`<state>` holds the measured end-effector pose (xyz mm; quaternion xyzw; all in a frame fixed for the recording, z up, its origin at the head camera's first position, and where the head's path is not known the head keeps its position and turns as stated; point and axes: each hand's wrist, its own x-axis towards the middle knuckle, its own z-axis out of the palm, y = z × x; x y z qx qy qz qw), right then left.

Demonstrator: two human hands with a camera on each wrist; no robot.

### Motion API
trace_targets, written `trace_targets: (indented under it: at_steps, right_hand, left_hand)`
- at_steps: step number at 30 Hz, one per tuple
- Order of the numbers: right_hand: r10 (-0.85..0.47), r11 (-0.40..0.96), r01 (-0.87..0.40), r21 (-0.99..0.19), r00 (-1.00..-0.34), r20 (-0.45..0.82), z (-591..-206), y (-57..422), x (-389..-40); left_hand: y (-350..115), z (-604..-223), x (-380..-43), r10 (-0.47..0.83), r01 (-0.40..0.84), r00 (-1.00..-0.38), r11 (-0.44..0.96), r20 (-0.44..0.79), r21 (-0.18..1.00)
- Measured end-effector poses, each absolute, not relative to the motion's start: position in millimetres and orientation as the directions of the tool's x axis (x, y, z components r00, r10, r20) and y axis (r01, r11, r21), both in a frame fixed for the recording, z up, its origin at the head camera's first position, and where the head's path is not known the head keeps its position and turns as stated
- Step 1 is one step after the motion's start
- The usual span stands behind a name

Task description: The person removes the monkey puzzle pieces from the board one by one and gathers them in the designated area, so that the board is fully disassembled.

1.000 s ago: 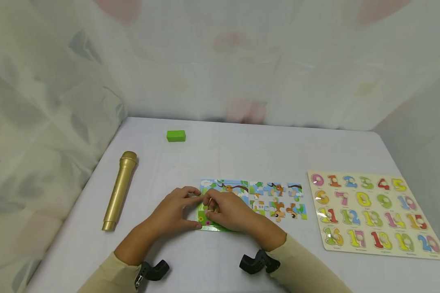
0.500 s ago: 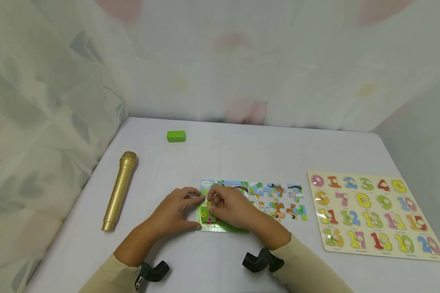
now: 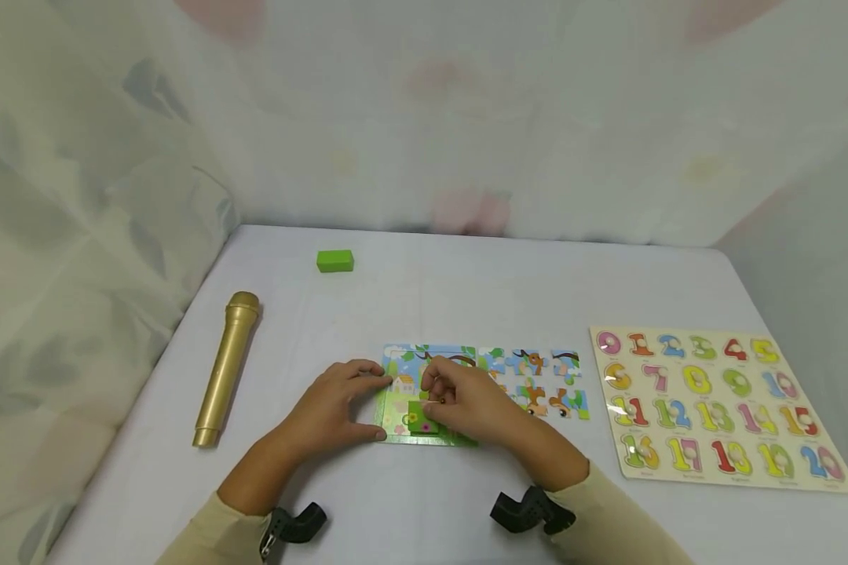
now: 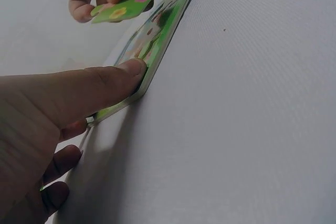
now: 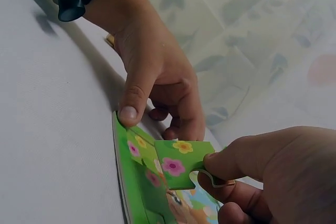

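A picture puzzle board (image 3: 431, 440) lies flat at the middle of the table. My left hand (image 3: 332, 406) rests at its left edge; the straight thumb (image 4: 113, 85) presses on the near corner, and the index finger touches the side farther up. My right hand (image 3: 469, 404) pinches a green puzzle piece (image 5: 181, 163) between thumb and fingers, tilted just above the board. Pink and yellow flowers mark this piece. Part of the board's picture shows a house (image 3: 403, 384); the right hand hides another part.
Several loose puzzle pieces (image 3: 530, 362) lie right of the board. A wooden number board (image 3: 721, 408) sits farther right. On the left lies a gold microphone (image 3: 228, 369), and a green block (image 3: 335, 261) stands toward the back.
My right hand has moved to the right with the flowered piece, from the board's left side toward its middle, uncovering the house. My left hand has stayed at the edge.
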<state>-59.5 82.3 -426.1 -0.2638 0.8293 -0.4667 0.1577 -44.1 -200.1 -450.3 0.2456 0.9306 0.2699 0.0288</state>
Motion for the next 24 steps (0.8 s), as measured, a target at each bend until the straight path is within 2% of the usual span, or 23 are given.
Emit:
trace_targets:
  at_steps: [10,19,24]
  right_hand:
    - [-0.559,0.403,-0.275,-0.873,-0.829,0.002,-425,108,-52]
    - [-0.492,0.504,-0.234,-0.832,-0.869,-0.053,-423,129,-47]
    - [-0.469,0.517,-0.206,-0.831,-0.880,-0.073,-422,140,-42]
  left_hand:
    - [-200,-451,-45,0.460,0.409,-0.887,0.747,0.037,0.524]
    - [-199,-450,-44,0.455,0.399,-0.890,0.744,0.031,0.536]
    - [-198,-447,-45,0.463,0.406,-0.886,0.742,0.030,0.534]
